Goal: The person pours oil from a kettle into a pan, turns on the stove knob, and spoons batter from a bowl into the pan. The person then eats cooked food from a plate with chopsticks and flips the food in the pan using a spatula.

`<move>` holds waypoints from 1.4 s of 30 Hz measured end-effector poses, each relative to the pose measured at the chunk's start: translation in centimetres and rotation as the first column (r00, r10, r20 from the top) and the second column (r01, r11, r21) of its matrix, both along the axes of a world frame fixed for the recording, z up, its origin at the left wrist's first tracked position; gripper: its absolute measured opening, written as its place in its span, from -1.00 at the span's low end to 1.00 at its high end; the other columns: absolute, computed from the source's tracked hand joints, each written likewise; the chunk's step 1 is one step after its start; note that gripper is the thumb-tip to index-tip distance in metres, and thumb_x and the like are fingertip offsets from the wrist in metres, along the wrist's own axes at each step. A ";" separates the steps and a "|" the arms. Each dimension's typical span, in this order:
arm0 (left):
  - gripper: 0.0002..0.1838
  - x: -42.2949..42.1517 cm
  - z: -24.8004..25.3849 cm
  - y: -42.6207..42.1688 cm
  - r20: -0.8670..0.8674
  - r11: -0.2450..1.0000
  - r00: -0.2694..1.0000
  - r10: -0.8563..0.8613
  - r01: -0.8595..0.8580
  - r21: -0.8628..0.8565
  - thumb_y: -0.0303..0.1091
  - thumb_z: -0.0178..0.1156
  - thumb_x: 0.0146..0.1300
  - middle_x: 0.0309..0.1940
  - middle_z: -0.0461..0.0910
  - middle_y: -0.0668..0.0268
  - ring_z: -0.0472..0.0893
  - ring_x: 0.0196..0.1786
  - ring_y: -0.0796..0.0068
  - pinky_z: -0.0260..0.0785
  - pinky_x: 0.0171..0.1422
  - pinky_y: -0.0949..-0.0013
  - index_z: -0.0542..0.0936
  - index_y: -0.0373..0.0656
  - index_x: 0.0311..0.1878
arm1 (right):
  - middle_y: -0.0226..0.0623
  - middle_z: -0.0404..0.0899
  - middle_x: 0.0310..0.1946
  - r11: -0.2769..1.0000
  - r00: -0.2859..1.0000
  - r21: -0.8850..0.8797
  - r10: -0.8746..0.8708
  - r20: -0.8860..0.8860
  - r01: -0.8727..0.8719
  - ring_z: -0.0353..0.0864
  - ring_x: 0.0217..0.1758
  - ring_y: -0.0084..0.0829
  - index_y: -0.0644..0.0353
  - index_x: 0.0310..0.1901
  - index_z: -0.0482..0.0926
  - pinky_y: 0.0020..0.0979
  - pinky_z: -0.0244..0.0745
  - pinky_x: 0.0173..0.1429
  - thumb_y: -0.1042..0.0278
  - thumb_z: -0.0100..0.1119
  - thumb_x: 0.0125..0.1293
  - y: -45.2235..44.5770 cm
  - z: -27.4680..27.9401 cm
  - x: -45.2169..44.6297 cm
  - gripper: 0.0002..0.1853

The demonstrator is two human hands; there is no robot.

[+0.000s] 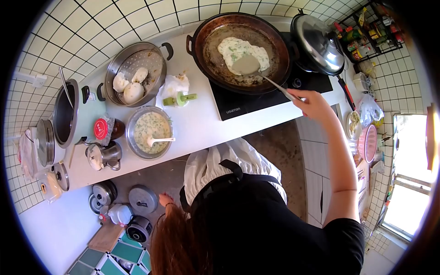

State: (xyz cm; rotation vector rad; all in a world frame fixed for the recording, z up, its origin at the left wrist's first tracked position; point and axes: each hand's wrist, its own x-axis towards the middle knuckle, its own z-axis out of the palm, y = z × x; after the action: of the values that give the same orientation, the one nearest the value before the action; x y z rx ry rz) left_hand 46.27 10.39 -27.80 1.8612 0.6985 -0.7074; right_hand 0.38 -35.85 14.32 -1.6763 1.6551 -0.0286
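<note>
A spatula (248, 65) overlaps the pale, green-flecked pancake (238, 48) in the pan (212, 56).

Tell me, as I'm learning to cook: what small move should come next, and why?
Perhaps ease the spatula outward to spread the pale batter: the right hand holds it at the batter's near edge, and bare pan surrounds the uneven patch.

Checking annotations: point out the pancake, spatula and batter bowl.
Pancake (238, 47): head view, on its upper surface.
Spatula (246, 65): head view, on the blade.
Batter bowl (130, 137): head view, on its left wall.
</note>
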 end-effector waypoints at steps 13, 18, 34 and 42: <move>-0.75 -1.2 3.1 -4.2 0.063 0.993 0.992 -0.112 0.109 0.039 -0.19 -0.10 0.12 -0.72 0.29 0.41 0.24 -0.71 0.51 0.06 -0.65 0.39 0.44 -0.15 -0.48 | -0.44 0.42 -0.70 0.985 0.985 -0.031 -0.168 -0.030 0.167 0.35 -0.67 -0.65 -0.05 0.16 0.52 -0.53 0.28 -0.53 0.31 0.12 0.28 3.3 1.4 -3.9 -0.61; -0.72 -1.6 3.7 -4.2 0.080 0.997 0.995 -0.061 0.057 0.056 -0.18 -0.12 0.15 -0.71 0.30 0.41 0.25 -0.70 0.53 0.06 -0.65 0.40 0.47 -0.17 -0.43 | -0.38 0.44 -0.69 0.983 0.989 -0.121 -0.144 -0.045 0.138 0.38 -0.64 -0.58 -0.06 0.17 0.52 -0.47 0.34 -0.46 0.28 0.16 0.26 2.6 -0.3 -4.1 -0.59; -0.74 -3.3 3.3 -1.2 0.072 0.996 0.995 0.063 -0.066 0.054 -0.17 -0.10 0.12 -0.72 0.27 0.41 0.24 -0.70 0.51 0.03 -0.67 0.40 0.45 -0.15 -0.42 | -0.42 0.34 -0.68 0.919 0.995 -0.393 -0.049 -0.087 0.011 0.21 -0.63 -0.61 -0.06 0.18 0.50 -0.49 0.22 -0.48 0.32 0.22 0.21 -0.7 -7.3 -9.8 -0.55; -0.74 -4.8 3.2 -2.6 0.060 0.999 0.998 0.030 -0.031 0.012 -0.17 -0.10 0.12 -0.71 0.27 0.41 0.24 -0.70 0.53 0.02 -0.67 0.41 0.45 -0.15 -0.40 | -0.34 0.41 -0.66 0.942 0.996 -0.334 0.001 0.087 0.028 0.27 -0.63 -0.57 -0.03 0.15 0.52 -0.48 0.27 -0.47 0.27 0.22 0.20 -2.1 -9.7 -8.7 -0.56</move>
State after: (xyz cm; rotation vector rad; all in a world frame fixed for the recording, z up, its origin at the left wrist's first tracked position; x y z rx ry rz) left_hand 41.51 7.76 -24.58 1.8720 0.6930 -0.6268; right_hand -8.30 -37.95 4.60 -1.8841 1.6650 -0.4053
